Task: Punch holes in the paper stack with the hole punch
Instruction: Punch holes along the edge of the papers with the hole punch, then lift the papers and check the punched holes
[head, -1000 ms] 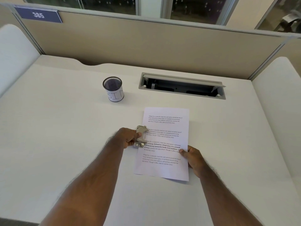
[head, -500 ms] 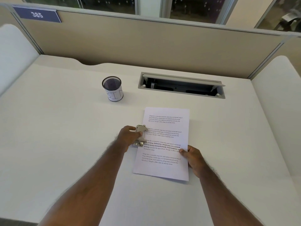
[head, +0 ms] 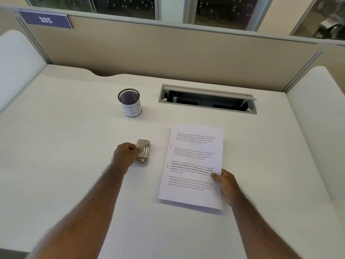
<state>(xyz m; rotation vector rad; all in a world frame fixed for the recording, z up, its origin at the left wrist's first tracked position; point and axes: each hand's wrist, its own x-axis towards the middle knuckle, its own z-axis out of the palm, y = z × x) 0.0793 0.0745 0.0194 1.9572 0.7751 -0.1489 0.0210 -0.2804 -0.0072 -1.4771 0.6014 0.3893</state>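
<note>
A white paper stack [head: 194, 165] with printed paragraphs lies flat on the white desk, right of centre. Two small round holes show along its left margin. My right hand [head: 225, 185] pinches the stack's right edge, thumb on top. The small grey metal hole punch [head: 143, 151] sits on the desk a short gap to the left of the paper, apart from it. My left hand [head: 126, 155] is closed around the punch's left side.
A black mesh cup [head: 129, 102] with a white label stands at the back, left of centre. An open grey cable hatch [head: 207, 100] is set into the desk behind the paper. Beige partition walls [head: 168, 57] close the desk at the back and sides.
My left hand has drawn the hole punch leftwards off the paper's left edge onto the bare desk. Two holes now show in the margin. My right hand has stayed on the paper.
</note>
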